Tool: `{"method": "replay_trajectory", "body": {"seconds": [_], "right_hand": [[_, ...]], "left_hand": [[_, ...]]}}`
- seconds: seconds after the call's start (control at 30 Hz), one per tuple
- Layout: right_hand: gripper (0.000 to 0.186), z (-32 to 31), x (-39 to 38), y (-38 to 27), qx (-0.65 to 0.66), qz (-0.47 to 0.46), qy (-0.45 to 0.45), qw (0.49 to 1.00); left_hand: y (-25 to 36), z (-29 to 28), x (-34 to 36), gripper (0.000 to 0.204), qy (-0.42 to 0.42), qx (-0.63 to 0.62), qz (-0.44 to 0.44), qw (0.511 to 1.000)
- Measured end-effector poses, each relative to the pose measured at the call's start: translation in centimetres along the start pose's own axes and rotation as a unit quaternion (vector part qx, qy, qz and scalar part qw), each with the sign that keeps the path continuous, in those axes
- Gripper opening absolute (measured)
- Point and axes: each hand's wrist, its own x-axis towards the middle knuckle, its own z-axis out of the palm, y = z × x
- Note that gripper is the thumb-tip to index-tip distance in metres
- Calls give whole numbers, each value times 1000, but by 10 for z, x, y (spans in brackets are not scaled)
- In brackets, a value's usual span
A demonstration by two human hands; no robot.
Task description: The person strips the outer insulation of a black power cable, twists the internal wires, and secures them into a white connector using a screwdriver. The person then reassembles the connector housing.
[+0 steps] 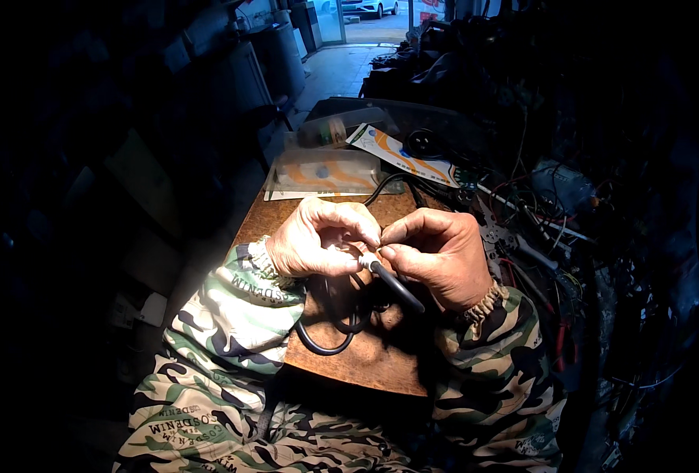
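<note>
My left hand (318, 236) and my right hand (436, 254) meet over a small wooden board (365, 359). Between the fingertips sits a small whitish connector (368, 258) at the end of a black cable (397, 285). The right hand pinches the cable just behind the connector. The left hand's fingers close on the connector's other side, and what they hold is hidden. The cable's slack loops down over the board (326, 343) below the left wrist. Both forearms wear camouflage sleeves.
A clear plastic box (326, 169) and a printed card (401, 154) lie at the board's far end, with a bottle (330, 132) behind them. A tangle of wires and metal parts (539, 236) crowds the right side. An open doorway (365, 24) shows daylight far ahead.
</note>
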Motion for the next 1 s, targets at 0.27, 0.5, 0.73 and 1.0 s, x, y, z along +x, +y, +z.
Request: {"method": "replay_trajectory", "body": {"seconds": [0.27,0.5,0.73,1.0], "right_hand": [[17,-7,-3,1,25,21,-37,999],[20,-6,1,7,-7,-34,-18,999],[22,-8,1,14,117,12,40,992],[18,-36,7,-1,-79,-18,198,977]], "left_hand": [[11,8,-1,28,9,-22,-28,999],[-4,3,0,34,33,-16,49,998],[-10,10,7,34,97,51,89,990],[-1,21,7,29,129,227,134,956]]}}
